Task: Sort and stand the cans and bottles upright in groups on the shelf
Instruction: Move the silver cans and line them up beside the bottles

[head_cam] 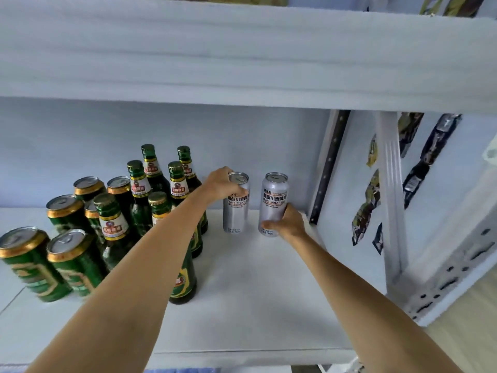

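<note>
Both arms reach deep into the shelf, and each hand has a silver can. The left hand [222,184] is wrapped around the upper part of the left silver can [236,203], thumb and fingers closed just below its rim. The right hand [287,223] grips the right silver can [273,204] low down, fingers curled around the base from the right side. Both cans stand upright on the white shelf board [255,292], near each other with a clear gap between them, toward the back right corner.

Left of the left forearm stands the cluster of green glass bottles [150,184], all upright with gold-collared necks and red and white labels; the forearm crosses in front of the nearest ones. Further left is the group of green cans [67,211] with gold rims, also upright, the two nearest the front edge looking tilted by the wide lens.

Above hangs the upper shelf [242,63], wrapped in white foam. To the right, past the perforated metal upright [329,168], dark snack packets [430,152] hang on a neighbouring rack.
</note>
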